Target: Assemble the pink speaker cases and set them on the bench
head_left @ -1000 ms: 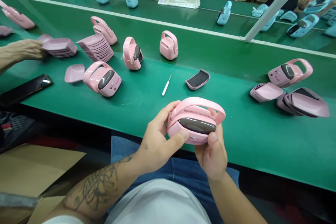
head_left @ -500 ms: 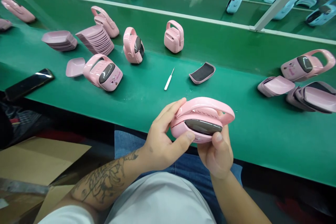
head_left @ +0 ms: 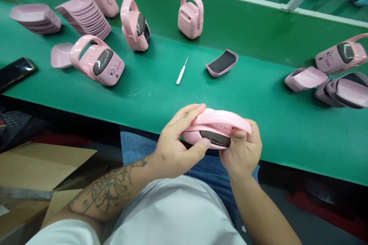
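- The left hand (head_left: 172, 145) and right hand (head_left: 243, 151) are both closed around a pink plastic handled case (head_left: 217, 122), which they hold just above the near edge of a green workbench (head_left: 258, 99).
- The left fingers (head_left: 184, 116) curl over the case's top edge, while the left thumb (head_left: 199, 145) presses on its front, beside a glossy dark panel (head_left: 214, 138).
- The right thumb (head_left: 238, 134) bears down on the case's other end, with the right fingers tucked behind it, out of my sight.
- Both forearms angle inward from the elbows; the left forearm (head_left: 106, 191) carries a dark tattoo.
- A white-handled pick (head_left: 180, 73) and a loose dark-lined pink cover (head_left: 222, 63) lie on the bench, beyond the hands.
- Farther left sit a finished pink case (head_left: 97, 60) and stacked pink trays (head_left: 84, 17).
- That finished case shows a small cartoon print (no lettering I can read from here).
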### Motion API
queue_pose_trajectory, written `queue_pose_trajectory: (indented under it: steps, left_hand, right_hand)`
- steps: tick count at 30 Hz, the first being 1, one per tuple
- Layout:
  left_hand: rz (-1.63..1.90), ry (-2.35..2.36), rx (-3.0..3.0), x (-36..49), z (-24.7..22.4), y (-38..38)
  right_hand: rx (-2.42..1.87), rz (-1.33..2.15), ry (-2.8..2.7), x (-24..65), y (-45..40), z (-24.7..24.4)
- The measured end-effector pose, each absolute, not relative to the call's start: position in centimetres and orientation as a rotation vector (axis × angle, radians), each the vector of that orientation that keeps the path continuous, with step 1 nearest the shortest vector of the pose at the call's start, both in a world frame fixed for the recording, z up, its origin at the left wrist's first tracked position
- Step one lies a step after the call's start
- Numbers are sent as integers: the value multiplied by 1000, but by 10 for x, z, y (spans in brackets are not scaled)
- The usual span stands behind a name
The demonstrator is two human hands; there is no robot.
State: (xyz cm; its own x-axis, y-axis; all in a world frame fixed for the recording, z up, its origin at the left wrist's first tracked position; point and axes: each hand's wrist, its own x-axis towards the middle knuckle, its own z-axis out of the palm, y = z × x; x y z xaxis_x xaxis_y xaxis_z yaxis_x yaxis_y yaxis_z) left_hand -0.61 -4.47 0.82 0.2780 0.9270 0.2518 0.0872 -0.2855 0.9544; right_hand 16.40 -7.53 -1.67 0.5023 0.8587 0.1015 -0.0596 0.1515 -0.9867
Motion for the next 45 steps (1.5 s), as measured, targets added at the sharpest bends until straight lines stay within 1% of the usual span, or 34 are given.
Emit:
queue_pose_trajectory:
  steps: [9, 16, 22, 26, 33, 38, 41, 45]
  left_hand:
    - [1180, 826, 1611, -14, -13, -43]
    - [1242, 705, 1082, -16, -20, -26]
    - [1207, 692, 929, -11, -20, -25]
    - [1220, 712, 907, -10, -24, -29]
    - [1184, 750, 855, -8, -34, -39]
    - [1131, 777, 760, 2, -35, -43]
    - [1143, 833, 733, 7, -41, -45]
    - [1263, 1049, 949, 12, -51, -51]
  right_hand:
    - [-1245, 800, -832, 168, -82, -16]
    - [-1091, 1251, -921, 184, -88, -9]
    - [-1021, 1351, -799, 174, -84, -2]
    - [-1022, 1346, -774, 173, -86, -4]
    - [-1097, 1221, -898, 177, -90, -10]
    - [-1038, 1310, -1070, 179, -92, -8]
    - [-1063, 1266, -1085, 175, -92, -10]
    - [-1082, 1176, -1159, 170, -92, -18]
